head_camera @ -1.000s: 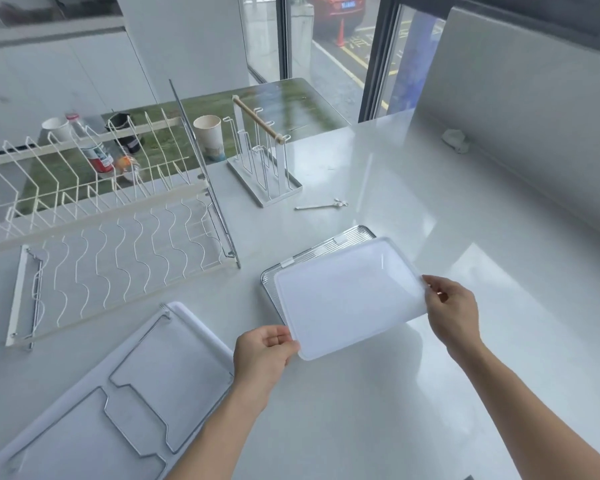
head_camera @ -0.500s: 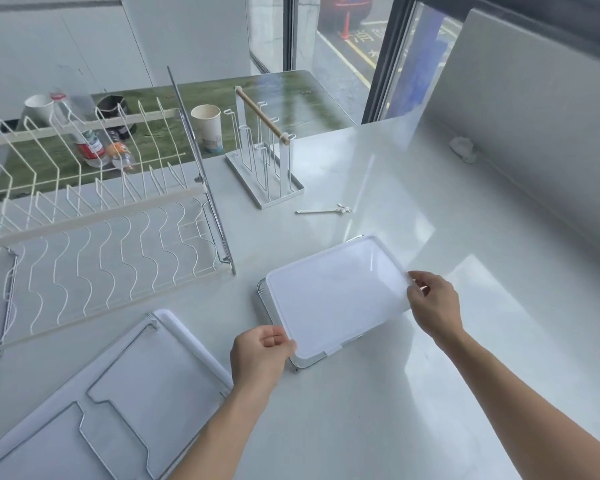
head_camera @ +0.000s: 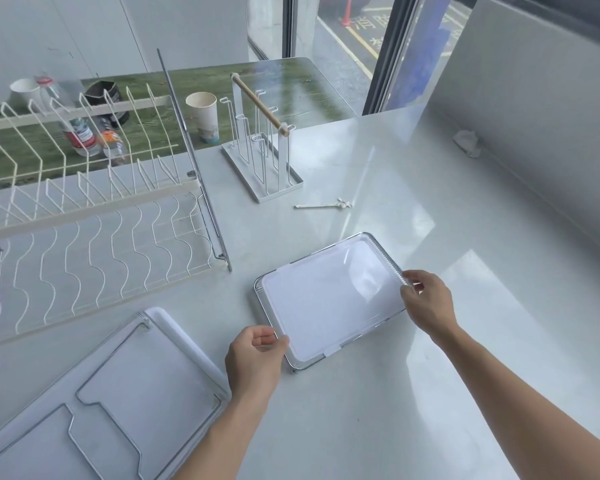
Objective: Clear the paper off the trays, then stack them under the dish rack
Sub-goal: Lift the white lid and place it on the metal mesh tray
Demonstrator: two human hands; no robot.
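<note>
Kitchen-like: dish rack (head_camera: 94,216), white counter (head_camera: 430,209).

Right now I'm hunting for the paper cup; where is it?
In the head view, the paper cup stands upper left of centre on the green table, between the dish rack and the cup holder.

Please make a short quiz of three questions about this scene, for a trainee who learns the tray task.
1. True or false: the white tray now sits inside the metal frame on the counter.
2. Which hand touches the tray's right edge? A) left hand B) right hand C) neither
3. Fill in: the white wire dish rack stands to the ____ of the tray.

Key:
1. True. The frame's rim shows around the tray.
2. B. The right hand pinches the right edge; the left hand is at the near left corner.
3. Left.
</note>
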